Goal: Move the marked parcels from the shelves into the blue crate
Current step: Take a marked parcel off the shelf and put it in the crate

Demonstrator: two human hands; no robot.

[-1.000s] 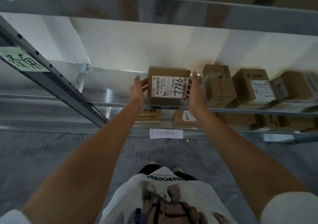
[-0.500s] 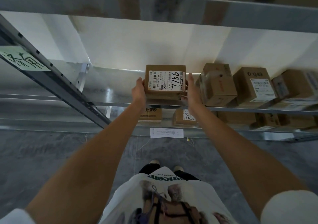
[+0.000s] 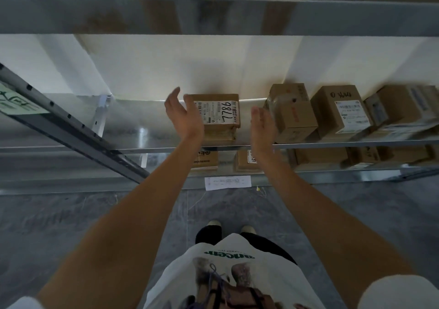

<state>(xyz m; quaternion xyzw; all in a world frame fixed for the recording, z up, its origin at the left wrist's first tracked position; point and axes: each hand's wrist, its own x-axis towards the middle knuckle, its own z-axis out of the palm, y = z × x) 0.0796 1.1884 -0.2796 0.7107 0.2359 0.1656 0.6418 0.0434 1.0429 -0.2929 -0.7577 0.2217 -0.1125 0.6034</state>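
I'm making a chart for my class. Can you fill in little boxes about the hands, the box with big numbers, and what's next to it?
left hand: open, in front of the numbered parcel's left edge
right hand: open, right of the parcel, not touching it
numbered parcel: brown, white label, on the shelf
neighbour boxes: in a row to its right
blue crate: not in view
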